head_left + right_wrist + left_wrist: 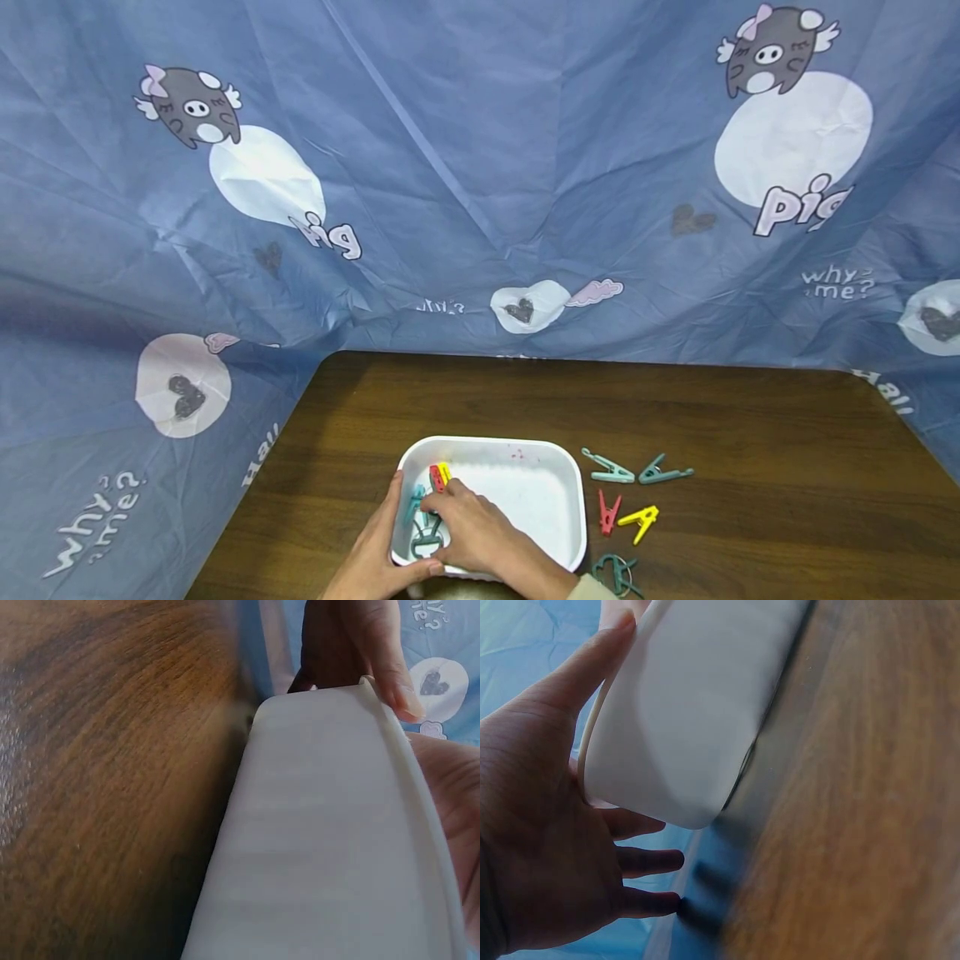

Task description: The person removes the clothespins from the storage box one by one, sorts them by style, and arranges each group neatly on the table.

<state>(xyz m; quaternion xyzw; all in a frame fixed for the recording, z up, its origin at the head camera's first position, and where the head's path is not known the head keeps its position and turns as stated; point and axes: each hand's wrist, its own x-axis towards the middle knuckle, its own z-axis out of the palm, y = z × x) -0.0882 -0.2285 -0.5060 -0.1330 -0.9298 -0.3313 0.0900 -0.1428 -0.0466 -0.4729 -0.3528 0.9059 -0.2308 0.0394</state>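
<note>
A white tray [547, 508] stands near the table's front edge. My left hand [375, 550] holds its near left corner, the thumb along the near rim and the fingers at the left side. In the left wrist view, several fingers [651, 861] of it reach out straight past the corner. My right hand [476, 529] reaches over the near rim into the tray's left part; its fingertips are mostly hidden. Around it lie a red clip [437, 478], a yellow clip [445, 472], a light teal clip [415, 502] and a dark green clip [427, 544].
Right of the tray on the brown table [735, 417] lie a light green clip [611, 472], a dark green clip [660, 472], a red clip [608, 513], a yellow clip [641, 521] and a dark green ringed clip [617, 573]. A blue printed cloth [450, 167] hangs behind.
</note>
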